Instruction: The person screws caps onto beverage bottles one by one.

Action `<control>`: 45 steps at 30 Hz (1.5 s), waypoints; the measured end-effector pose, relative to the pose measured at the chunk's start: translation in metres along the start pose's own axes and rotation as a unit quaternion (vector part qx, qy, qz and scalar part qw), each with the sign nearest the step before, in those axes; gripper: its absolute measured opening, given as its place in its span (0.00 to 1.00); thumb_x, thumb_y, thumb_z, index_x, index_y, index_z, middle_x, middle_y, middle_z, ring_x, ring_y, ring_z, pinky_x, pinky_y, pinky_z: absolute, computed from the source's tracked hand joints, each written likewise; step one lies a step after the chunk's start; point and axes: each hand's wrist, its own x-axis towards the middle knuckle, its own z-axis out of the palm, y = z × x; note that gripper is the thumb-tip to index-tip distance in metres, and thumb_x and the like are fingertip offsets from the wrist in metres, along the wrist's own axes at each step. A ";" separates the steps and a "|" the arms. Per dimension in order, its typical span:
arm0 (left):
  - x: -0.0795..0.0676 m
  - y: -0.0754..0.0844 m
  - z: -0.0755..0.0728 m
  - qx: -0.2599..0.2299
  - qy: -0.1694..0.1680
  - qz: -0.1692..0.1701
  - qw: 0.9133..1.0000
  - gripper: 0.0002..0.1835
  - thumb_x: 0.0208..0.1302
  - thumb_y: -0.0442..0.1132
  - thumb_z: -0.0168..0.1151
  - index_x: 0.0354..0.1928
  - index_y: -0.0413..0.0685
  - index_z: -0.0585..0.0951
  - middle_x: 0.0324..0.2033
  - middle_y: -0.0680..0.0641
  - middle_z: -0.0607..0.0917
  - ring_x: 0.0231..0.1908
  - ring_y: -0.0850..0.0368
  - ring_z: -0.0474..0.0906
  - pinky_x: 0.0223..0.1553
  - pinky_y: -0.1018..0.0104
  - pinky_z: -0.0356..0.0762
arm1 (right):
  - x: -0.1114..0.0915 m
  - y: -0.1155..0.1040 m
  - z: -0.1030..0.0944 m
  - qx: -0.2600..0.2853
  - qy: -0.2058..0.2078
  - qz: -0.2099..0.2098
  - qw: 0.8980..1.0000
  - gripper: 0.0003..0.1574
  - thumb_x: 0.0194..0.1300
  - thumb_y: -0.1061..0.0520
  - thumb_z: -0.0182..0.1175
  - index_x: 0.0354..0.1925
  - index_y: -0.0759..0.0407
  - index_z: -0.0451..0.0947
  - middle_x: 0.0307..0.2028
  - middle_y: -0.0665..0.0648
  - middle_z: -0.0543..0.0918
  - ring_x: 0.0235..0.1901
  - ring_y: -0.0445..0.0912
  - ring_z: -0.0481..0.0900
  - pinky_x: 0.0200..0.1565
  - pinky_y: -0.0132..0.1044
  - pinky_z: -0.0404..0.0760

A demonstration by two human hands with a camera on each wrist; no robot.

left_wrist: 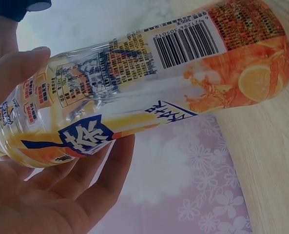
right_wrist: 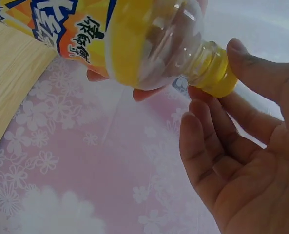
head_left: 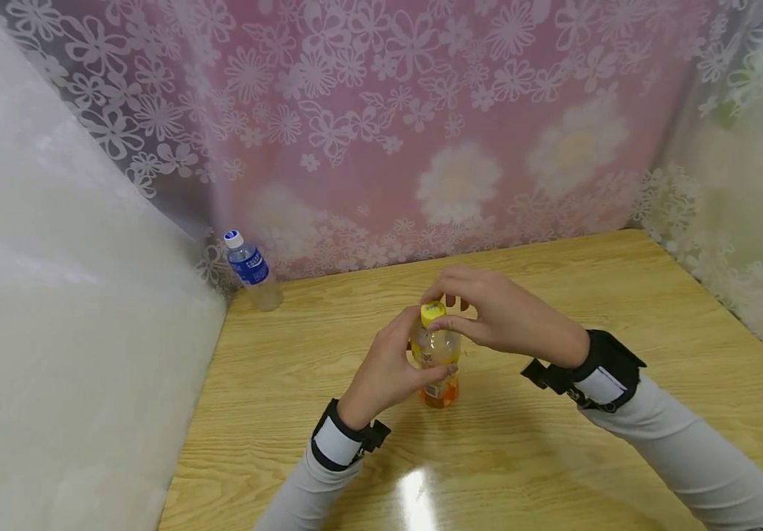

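Observation:
A clear plastic drink bottle (head_left: pixel 439 350) with a yellow and orange label stands on the table in the middle of the head view. My left hand (head_left: pixel 391 369) grips its body, thumb on the near side and fingers curled round the far side. In the left wrist view the bottle's label (left_wrist: pixel 129 73) shows a barcode and an orange slice. My right hand (head_left: pixel 500 310) pinches the yellow cap (head_left: pixel 432 313) between thumb and fingers. The right wrist view shows that cap (right_wrist: pixel 221 73) on the bottle's neck, the thumb on one side and fingertips on the other.
A second bottle (head_left: pixel 253 271) with a blue label and white cap stands at the table's far left corner. The wooden table (head_left: pixel 301 354) meets a pink flowered curtain (head_left: pixel 381 147) at the back. A pale sheet (head_left: pixel 76 295) hangs along the left side.

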 end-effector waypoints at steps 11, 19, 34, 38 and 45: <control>0.000 0.004 -0.001 0.006 0.009 -0.001 1.000 0.41 0.57 0.49 0.78 0.71 0.60 0.67 0.57 0.56 0.77 0.51 0.63 0.78 0.48 0.65 0.82 | -0.002 0.001 0.000 -0.025 0.001 0.038 0.999 0.37 0.58 0.36 0.73 0.60 0.49 0.76 0.51 0.47 0.81 0.42 0.39 0.77 0.38 0.36 0.79; -0.003 0.004 -0.002 -0.001 -0.005 -0.002 1.000 0.43 0.57 0.49 0.78 0.72 0.60 0.65 0.58 0.54 0.77 0.53 0.61 0.79 0.48 0.67 0.82 | -0.008 0.006 -0.015 0.059 -0.047 -0.039 0.996 0.27 0.70 0.58 0.66 0.66 0.47 0.77 0.61 0.47 0.78 0.59 0.43 0.77 0.53 0.42 0.81; -0.001 0.006 0.002 0.017 -0.011 0.005 1.000 0.41 0.57 0.50 0.77 0.71 0.61 0.67 0.57 0.55 0.78 0.52 0.62 0.79 0.47 0.69 0.82 | -0.005 0.010 -0.001 -0.038 -0.026 0.011 0.999 0.27 0.64 0.35 0.67 0.55 0.46 0.78 0.49 0.47 0.79 0.42 0.39 0.78 0.38 0.36 0.78; -0.001 0.007 0.001 0.025 -0.016 0.006 1.000 0.44 0.58 0.50 0.77 0.73 0.62 0.64 0.57 0.54 0.77 0.52 0.61 0.79 0.46 0.70 0.82 | -0.009 0.013 -0.010 0.055 -0.090 -0.005 0.994 0.29 0.71 0.50 0.65 0.68 0.43 0.73 0.64 0.46 0.76 0.57 0.42 0.78 0.50 0.41 0.82; -0.003 0.006 0.002 0.024 -0.019 -0.004 1.000 0.43 0.57 0.51 0.77 0.72 0.61 0.66 0.55 0.54 0.78 0.50 0.60 0.79 0.45 0.70 0.82 | -0.009 0.012 -0.011 0.041 -0.084 -0.028 0.995 0.21 0.68 0.57 0.67 0.59 0.48 0.80 0.54 0.45 0.79 0.46 0.40 0.78 0.43 0.36 0.80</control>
